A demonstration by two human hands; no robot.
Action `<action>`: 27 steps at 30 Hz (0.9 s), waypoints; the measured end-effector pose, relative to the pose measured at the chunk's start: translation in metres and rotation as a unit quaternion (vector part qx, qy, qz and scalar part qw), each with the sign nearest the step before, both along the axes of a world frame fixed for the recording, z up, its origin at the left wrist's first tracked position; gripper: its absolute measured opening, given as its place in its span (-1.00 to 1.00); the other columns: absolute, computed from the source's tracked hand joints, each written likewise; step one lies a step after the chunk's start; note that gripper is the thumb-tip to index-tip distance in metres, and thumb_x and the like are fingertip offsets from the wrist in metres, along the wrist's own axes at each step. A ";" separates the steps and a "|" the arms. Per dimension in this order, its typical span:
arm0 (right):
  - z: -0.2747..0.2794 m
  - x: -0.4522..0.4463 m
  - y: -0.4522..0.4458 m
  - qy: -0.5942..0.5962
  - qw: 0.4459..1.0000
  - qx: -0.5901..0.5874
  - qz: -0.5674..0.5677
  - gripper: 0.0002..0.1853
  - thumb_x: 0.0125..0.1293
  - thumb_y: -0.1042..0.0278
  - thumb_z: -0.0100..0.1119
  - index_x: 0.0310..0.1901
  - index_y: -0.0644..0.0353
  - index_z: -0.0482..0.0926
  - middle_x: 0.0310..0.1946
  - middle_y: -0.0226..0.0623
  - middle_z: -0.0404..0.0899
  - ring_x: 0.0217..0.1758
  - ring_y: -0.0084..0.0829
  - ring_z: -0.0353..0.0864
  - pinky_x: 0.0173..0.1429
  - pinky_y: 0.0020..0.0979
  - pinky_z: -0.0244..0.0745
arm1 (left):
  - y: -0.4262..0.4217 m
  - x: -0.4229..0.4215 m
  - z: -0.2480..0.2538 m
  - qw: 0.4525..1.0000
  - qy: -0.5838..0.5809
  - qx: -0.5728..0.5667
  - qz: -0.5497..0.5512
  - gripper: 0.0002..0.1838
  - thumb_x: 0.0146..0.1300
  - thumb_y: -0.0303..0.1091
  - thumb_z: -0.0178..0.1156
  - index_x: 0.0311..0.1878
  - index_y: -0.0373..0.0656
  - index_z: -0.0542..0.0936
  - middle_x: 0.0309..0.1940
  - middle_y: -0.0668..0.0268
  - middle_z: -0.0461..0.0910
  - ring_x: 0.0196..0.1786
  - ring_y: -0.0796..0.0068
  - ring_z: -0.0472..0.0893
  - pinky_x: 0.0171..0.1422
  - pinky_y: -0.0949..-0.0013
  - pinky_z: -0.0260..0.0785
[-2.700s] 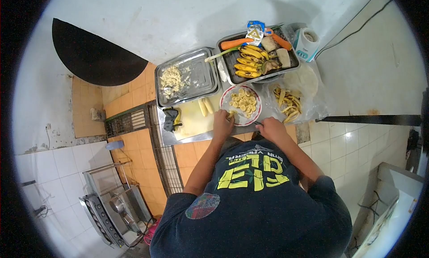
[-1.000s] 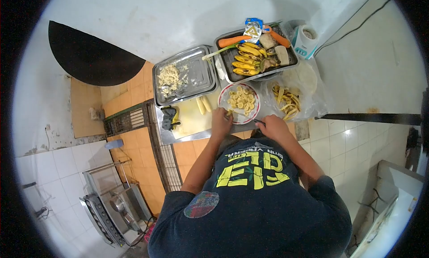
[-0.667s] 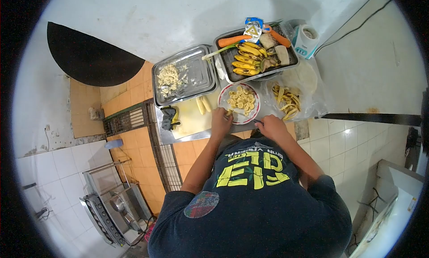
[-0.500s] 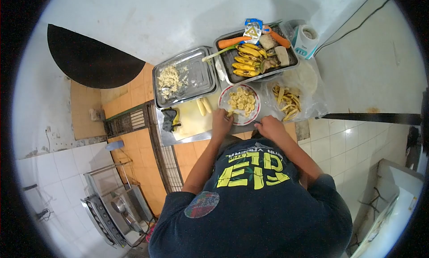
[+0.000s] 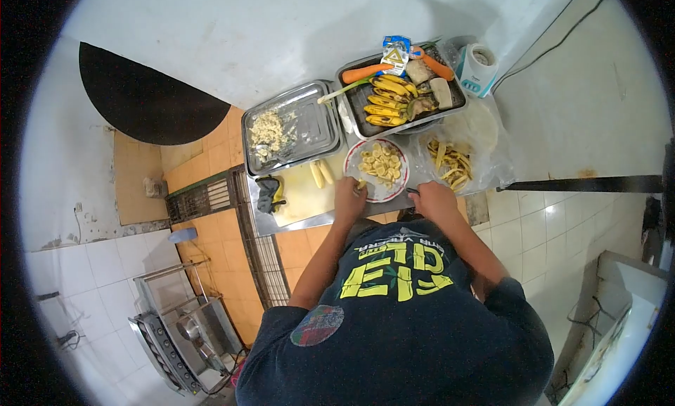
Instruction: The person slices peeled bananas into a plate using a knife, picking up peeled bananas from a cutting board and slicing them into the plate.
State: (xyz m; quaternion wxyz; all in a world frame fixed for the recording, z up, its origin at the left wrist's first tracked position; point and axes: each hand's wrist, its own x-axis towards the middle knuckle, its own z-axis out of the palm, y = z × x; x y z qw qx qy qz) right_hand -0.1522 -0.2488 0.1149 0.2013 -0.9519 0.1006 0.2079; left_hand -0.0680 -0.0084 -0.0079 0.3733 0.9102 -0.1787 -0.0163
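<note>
At the plate's near-left edge, my left hand (image 5: 349, 197) is closed on a short piece of peeled banana (image 5: 361, 185). Across from it, my right hand (image 5: 436, 200) grips a small dark knife (image 5: 412, 191), most of it hidden by the fingers. Between and above the hands sits a round white plate (image 5: 348, 164) with a red-patterned rim, holding many banana slices (image 5: 380, 162). Left of the plate, two whole peeled bananas (image 5: 321, 173) lie side by side on a pale cutting board (image 5: 306, 203). A black and yellow item (image 5: 268, 193) rests on the board's left end.
A metal tray (image 5: 315, 128) with pale crumbly food stands back left. Behind the plate, another tray (image 5: 363, 129) holds unpeeled bananas (image 5: 388, 102), carrots (image 5: 366, 73) and a blue packet (image 5: 396, 53). Banana peels (image 5: 451, 162) lie on clear plastic at right, near a white-and-blue appliance (image 5: 479, 68).
My right hand has shifted slightly right, bringing the knife a little away from the banana piece. My left hand stays almost in place. The view has tilted slightly.
</note>
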 end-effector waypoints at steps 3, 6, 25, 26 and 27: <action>0.000 -0.001 -0.002 -0.038 0.999 0.012 -0.021 -0.55 0.41 -0.06 0.16 -0.23 0.24 0.73 -0.32 0.02 0.71 -0.21 0.06 0.73 -0.08 0.02 0.62 | 0.000 0.000 0.000 1.000 0.001 0.030 -0.002 -0.75 0.11 -0.40 0.41 -0.24 -0.25 0.53 -0.25 0.04 0.54 -0.08 -0.08 0.50 0.02 0.02 0.35; 0.005 0.001 -0.001 -0.047 0.998 0.022 -0.031 -0.55 0.41 -0.07 0.15 -0.24 0.23 0.74 -0.32 0.05 0.71 -0.22 0.07 0.73 -0.10 0.03 0.62 | 0.001 -0.001 0.001 1.000 0.006 0.011 -0.006 -0.76 0.13 -0.41 0.41 -0.24 -0.24 0.53 -0.25 0.04 0.54 -0.08 -0.08 0.50 0.03 0.01 0.35; -0.011 -0.012 0.010 -0.015 0.997 0.078 -0.016 -0.55 0.41 -0.06 0.15 -0.23 0.24 0.74 -0.28 0.10 0.70 -0.16 0.09 0.71 -0.01 0.04 0.60 | 0.002 -0.002 -0.001 1.000 -0.021 -0.002 -0.014 -0.83 0.17 -0.46 0.35 -0.25 -0.22 0.54 -0.22 0.10 0.55 -0.06 -0.03 0.50 0.04 0.03 0.37; -0.010 -0.012 0.010 -0.015 0.997 0.077 -0.015 -0.55 0.41 -0.06 0.15 -0.23 0.24 0.74 -0.28 0.10 0.70 -0.16 0.09 0.71 -0.01 0.03 0.60 | 0.002 -0.002 -0.001 1.000 -0.020 -0.003 -0.015 -0.83 0.16 -0.46 0.35 -0.24 -0.21 0.54 -0.21 0.10 0.55 -0.06 -0.03 0.50 0.05 0.03 0.37; -0.011 -0.012 0.010 -0.015 0.997 0.075 -0.015 -0.55 0.41 -0.06 0.15 -0.23 0.24 0.74 -0.28 0.10 0.70 -0.16 0.09 0.72 -0.01 0.03 0.60 | 0.002 -0.002 -0.001 1.000 -0.019 -0.005 -0.016 -0.82 0.16 -0.46 0.35 -0.23 -0.21 0.54 -0.21 0.10 0.56 -0.05 -0.03 0.50 0.05 0.03 0.37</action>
